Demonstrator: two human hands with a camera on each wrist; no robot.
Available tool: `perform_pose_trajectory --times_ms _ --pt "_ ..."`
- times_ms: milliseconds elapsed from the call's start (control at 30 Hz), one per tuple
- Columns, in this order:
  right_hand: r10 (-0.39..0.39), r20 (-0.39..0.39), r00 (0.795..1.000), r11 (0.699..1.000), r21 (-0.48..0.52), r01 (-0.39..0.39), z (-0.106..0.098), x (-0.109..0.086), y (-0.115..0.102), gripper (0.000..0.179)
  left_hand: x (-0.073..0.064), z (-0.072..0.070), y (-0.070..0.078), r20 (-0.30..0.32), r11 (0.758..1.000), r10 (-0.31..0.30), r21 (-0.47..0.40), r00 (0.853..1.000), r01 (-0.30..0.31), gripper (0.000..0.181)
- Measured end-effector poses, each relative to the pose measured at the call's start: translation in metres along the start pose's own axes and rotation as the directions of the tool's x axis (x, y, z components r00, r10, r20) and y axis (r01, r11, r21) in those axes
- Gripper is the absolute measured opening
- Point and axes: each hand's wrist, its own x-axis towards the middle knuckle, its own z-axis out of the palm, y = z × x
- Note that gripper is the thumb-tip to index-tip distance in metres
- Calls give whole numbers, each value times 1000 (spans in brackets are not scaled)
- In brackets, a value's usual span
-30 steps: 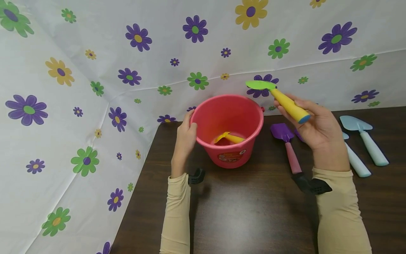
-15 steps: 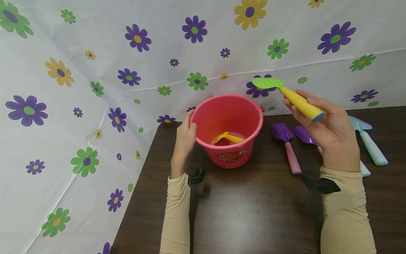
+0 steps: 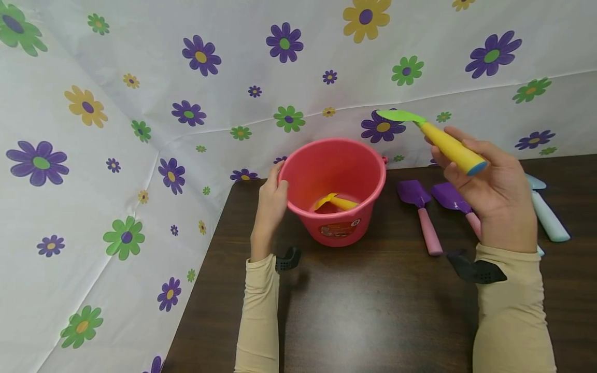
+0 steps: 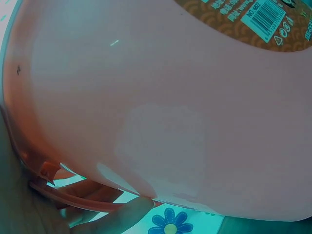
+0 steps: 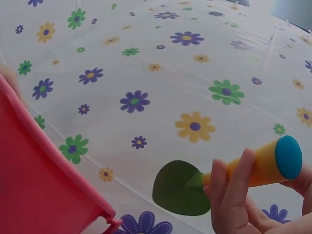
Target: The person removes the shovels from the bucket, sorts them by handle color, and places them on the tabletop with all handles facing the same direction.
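My right hand (image 3: 499,191) grips the yellow handle of a toy trowel (image 3: 452,147) in the air, right of the bucket. Its green leaf-shaped blade (image 5: 180,189) points left, and the blue handle end shows in the right wrist view. My left hand (image 3: 272,199) holds the left rim of a red bucket (image 3: 337,228), thumb over the edge. From the left wrist, the bucket wall (image 4: 161,117) fills most of the view, with fingers (image 4: 122,214) by the bucket's handle. Inside the bucket lies a yellow-handled tool (image 3: 342,203) with a yellow head.
Two purple-headed shovels with pink handles, one (image 3: 429,230) beside the other (image 3: 450,197), lie right of the bucket on the dark wooden table (image 3: 354,311). Pale blue tools (image 3: 550,215) lie farther right, partly behind my right arm. A flowered sheet (image 3: 298,83) hangs behind.
My right hand has moved right with the trowel, away from the bucket. More of the second purple shovel shows, and the blue tools are more covered. My left hand stays on the rim.
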Motion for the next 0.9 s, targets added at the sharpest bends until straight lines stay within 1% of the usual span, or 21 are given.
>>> perform_pose_trajectory --times_ms 67,167,300,400,500,600,667,767,900 --pt "-6 -17 1000 1000 9 6 0 0 -1 45 0 0 0 1 1000 2 -1 1000 -2 53" --pt "0 -19 1000 999 38 1 0 0 -2 46 0 0 0 1 1000 4 1 1000 -4 53" --pt "41 33 999 997 56 -43 -1 1 -6 43 0 0 0 0 1000 3 3 1000 -3 53" --pt "69 70 995 997 37 -72 -3 0 -10 42 0 0 1 4 1000 -3 -8 1000 3 53" --pt "79 100 992 997 19 -81 -6 -1 -15 40 -1 0 1 9 1000 -6 -19 1000 6 53" --pt "69 138 988 998 -11 -68 -9 -1 -19 40 0 0 -1 1 1000 4 -10 1000 -4 53" --pt "60 150 987 998 -22 -58 -11 0 -22 40 1 0 -1 -3 1000 11 -4 1000 -11 54" --pt "39 152 988 999 -35 -34 -13 -1 -26 40 2 0 -2 -6 1000 18 3 1000 -18 55" --pt "5 123 992 999 -48 1 -14 -2 -31 40 2 0 -2 -1 1000 21 -2 1000 -21 55"
